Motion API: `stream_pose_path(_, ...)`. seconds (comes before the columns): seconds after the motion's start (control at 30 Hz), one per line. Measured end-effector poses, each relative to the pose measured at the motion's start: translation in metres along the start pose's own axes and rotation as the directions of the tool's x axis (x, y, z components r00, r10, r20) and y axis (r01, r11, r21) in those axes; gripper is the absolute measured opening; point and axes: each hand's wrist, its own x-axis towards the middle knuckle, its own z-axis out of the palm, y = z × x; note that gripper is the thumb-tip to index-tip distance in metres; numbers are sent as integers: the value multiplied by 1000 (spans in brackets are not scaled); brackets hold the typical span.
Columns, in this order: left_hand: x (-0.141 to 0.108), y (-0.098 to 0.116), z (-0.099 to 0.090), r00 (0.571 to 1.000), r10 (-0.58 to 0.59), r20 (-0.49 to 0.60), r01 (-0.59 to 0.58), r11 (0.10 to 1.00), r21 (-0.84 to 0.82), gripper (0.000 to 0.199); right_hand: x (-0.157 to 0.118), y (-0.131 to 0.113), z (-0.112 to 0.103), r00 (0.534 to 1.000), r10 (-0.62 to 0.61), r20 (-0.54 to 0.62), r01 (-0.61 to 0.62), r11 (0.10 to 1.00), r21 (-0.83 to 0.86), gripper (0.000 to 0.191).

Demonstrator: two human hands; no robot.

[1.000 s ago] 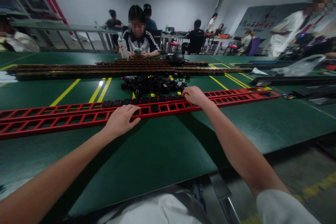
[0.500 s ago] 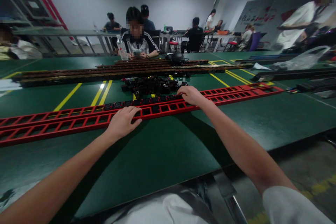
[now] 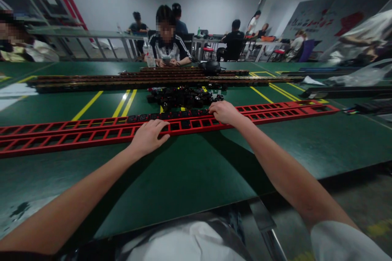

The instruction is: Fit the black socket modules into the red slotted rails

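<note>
A long red frame [image 3: 104, 135] with two rows of square openings lies across the green table. Several small black square parts [image 3: 143, 118] sit in a run of openings in its far row, and one black part [image 3: 185, 124] is in the near row. My left hand [image 3: 149, 136] rests on the near row with its fingers stretched out and the thumb apart. Farther right, my right hand [image 3: 223, 112] has its fingers curled together at the far row; whatever is under the fingertips is hidden. Just beyond the frame lies a pile of loose black parts [image 3: 180, 98].
Long dark strips [image 3: 107, 83] lie stacked across the table behind the pile. A plastic bottle [image 3: 149, 55] stands near a seated person [image 3: 167, 45] opposite. Dark bars [image 3: 343, 91] and a clear plastic bag [image 3: 361, 74] lie at the right. Other people sit farther back.
The view has shifted slightly, so the scene appears a little farther right. Both hands stay at the same places on the red frame.
</note>
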Motion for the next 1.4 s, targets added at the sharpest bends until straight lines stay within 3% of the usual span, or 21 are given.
stream_pose_path(0.3,-1,4,2,1000,-26,-8,26,1000,-18,43,3,-17,5,995,93,-20,-94,995,-46,35)
stream_pose_path(0.47,0,3,2,1000,-30,-5,30,999,-33,43,2,-8,11,968,237,-85,-221,961,165,37)
stream_pose_path(0.63,2,3,1,1000,-26,15,26,999,-26,43,21,0,7,936,296,-188,-234,927,295,38)
stream_pose_path(0.77,3,4,1,1000,-21,19,22,999,-29,42,59,-22,1,972,218,-93,-193,956,223,28)
stream_pose_path(0.87,2,4,0,1000,-16,9,16,999,-33,41,87,-45,4,975,224,11,-223,965,137,36)
stream_pose_path(1.0,2,5,-2,1000,-6,7,6,999,-32,39,106,-58,11,969,239,65,-247,951,183,31)
stream_pose_path(1.2,1,5,0,1000,-11,-3,11,1000,-28,40,82,-22,4,948,245,-204,-111,853,510,39)
stream_pose_path(1.3,1,5,0,1000,-14,-4,13,999,-35,40,53,2,8,942,251,-222,-53,765,641,45)
stream_pose_path(1.4,1,6,-1,1000,-20,0,20,999,-37,41,22,8,24,921,304,-242,-18,655,756,44)
